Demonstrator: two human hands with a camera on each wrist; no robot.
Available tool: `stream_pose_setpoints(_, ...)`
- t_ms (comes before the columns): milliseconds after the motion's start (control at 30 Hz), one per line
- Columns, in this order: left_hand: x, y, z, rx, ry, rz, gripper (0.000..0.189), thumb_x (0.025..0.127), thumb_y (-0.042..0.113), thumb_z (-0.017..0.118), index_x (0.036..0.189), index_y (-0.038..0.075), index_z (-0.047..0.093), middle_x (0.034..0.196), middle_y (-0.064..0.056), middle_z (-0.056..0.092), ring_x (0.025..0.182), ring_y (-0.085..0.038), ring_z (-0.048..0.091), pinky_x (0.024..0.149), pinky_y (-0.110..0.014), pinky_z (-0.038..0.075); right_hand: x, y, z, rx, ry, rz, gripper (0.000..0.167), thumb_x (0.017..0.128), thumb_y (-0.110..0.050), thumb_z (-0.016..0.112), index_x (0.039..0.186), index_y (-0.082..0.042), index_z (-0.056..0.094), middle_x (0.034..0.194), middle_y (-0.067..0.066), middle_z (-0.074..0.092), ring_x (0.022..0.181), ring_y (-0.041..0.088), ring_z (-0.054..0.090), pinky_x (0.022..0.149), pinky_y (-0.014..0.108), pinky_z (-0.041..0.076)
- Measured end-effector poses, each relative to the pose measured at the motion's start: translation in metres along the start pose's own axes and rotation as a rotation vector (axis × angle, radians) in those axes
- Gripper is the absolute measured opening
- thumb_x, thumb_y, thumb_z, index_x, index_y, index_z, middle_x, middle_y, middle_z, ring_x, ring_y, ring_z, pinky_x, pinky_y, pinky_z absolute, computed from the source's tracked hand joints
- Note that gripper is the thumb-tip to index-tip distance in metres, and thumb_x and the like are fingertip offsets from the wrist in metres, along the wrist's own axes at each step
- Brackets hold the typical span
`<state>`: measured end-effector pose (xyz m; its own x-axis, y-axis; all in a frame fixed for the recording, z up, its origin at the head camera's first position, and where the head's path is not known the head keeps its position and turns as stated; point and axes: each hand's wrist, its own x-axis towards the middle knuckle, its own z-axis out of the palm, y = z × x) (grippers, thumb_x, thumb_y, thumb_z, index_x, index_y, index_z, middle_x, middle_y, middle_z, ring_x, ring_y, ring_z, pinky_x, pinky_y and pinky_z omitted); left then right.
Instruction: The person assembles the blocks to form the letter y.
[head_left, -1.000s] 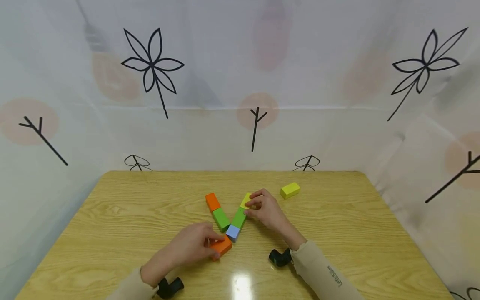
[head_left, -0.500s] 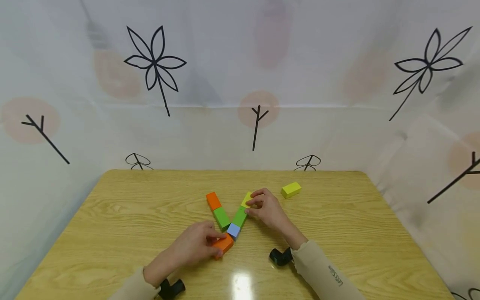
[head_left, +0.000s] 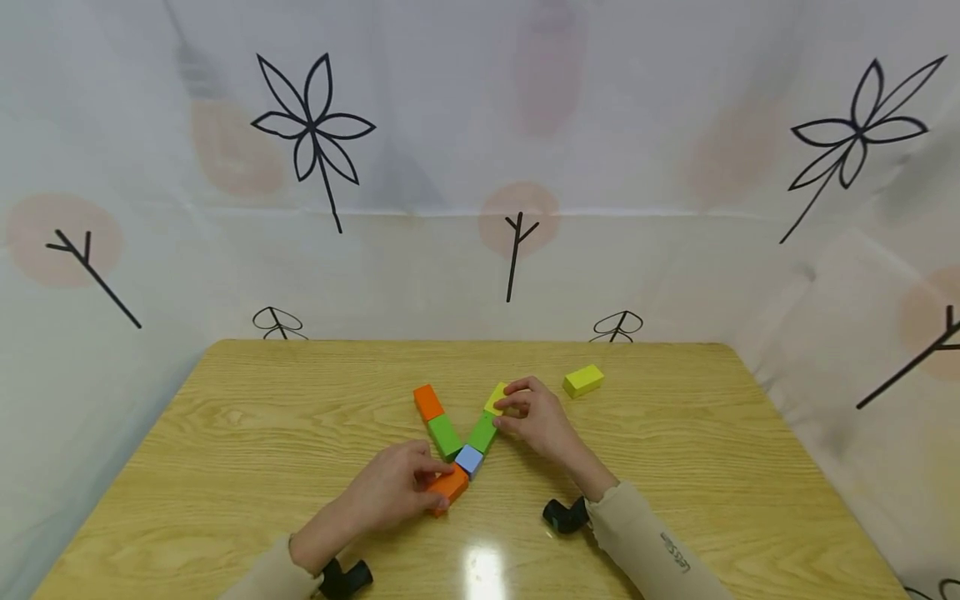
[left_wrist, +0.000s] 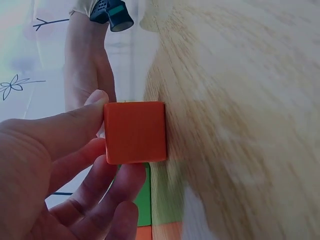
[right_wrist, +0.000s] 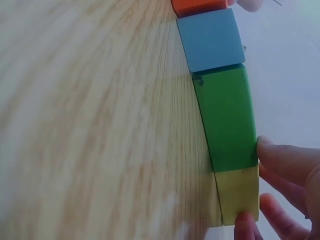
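Pinches the near orange block [left_wrist: 135,132] on the surface [head_left: 660,442], right beside the blue block [head_left: 470,459], with fingers of the left hand [head_left: 390,490] closed around it. Rests loosely curled fingers of the right hand [head_left: 540,422] at the row's yellow block [right_wrist: 237,192] and adjoining green block [right_wrist: 226,120]; cannot tell whether gripping. Leaves untouched, beyond, a second green block [head_left: 446,436], a far orange block [head_left: 428,402] and a lone yellow block [head_left: 583,380].

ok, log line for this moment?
left hand: grips near orange block | right hand: holds yellow block touching green block | other yellow block: apart
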<state>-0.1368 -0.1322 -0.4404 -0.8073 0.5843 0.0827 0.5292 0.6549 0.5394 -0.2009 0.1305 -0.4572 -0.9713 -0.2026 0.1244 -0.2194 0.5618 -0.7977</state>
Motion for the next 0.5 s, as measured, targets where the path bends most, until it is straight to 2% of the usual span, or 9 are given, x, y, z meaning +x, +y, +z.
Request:
stream_pose_setpoints(200, -0.0016, -0.0004, -0.0005, -0.033, -0.001, 0.007, 0.034, 0.08, 0.029, 0.086, 0.11, 0.016, 0.078, 0.077, 0.013, 0.052, 0.068, -0.002, 0.048, 0.061, -0.02, 0.043, 0.0001, 0.0013, -0.0011, -0.015, 0.001, -0.02, 0.015, 0.082, -0.009, 0.083, 0.096, -0.011, 0.078, 0.117, 0.002, 0.058, 0.105, 0.022, 0.057, 0.088, 0.042, 0.051)
stream_pose_setpoints(500, -0.001, 0.0012, 0.0007, -0.048, 0.011, 0.014, 0.031, 0.08, 0.028, 0.085, 0.108, 0.016, 0.077, 0.078, 0.012, 0.052, 0.068, -0.002, 0.048, 0.061, -0.021, 0.043, 0.0009, 0.0009, -0.0037, -0.025, -0.001, -0.033, 0.017, 0.081, -0.01, 0.083, 0.097, -0.011, 0.077, 0.116, 0.002, 0.059, 0.109, 0.022, 0.057, 0.09, 0.041, 0.052)
